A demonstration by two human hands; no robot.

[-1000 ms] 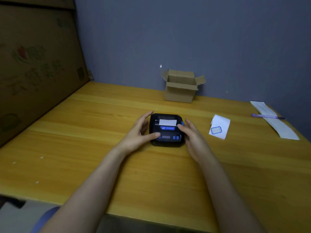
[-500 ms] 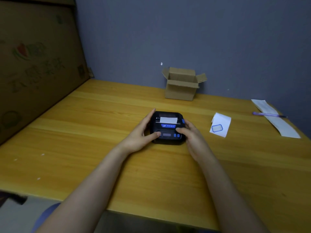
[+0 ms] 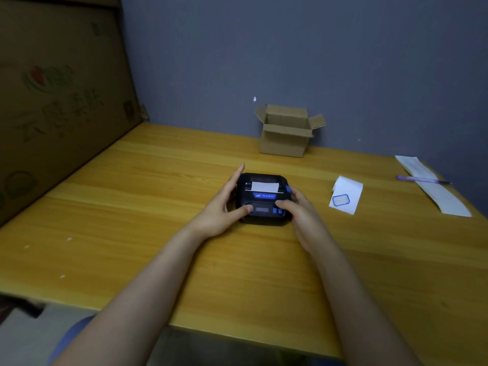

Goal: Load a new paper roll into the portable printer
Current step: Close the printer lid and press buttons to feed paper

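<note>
A small black portable printer (image 3: 264, 199) with blue buttons lies flat on the wooden table (image 3: 158, 207), its lid down. A short white strip of paper (image 3: 264, 186) sticks out of its slot. My left hand (image 3: 224, 204) cups the printer's left side, thumb resting on the front panel. My right hand (image 3: 301, 212) holds the right side, thumb on the front near the blue buttons. The paper roll inside is hidden.
An open cardboard box (image 3: 286, 132) stands at the back against the grey wall. A white label sheet (image 3: 346, 194) lies right of the printer. Farther right, a purple pen (image 3: 422, 180) rests on a long paper strip (image 3: 435, 188). A large cardboard panel (image 3: 60, 101) stands on the left.
My right thumb has slid from the paper slot down onto the front panel. Both hands have closed in around the printer's sides. The printer has stayed put.
</note>
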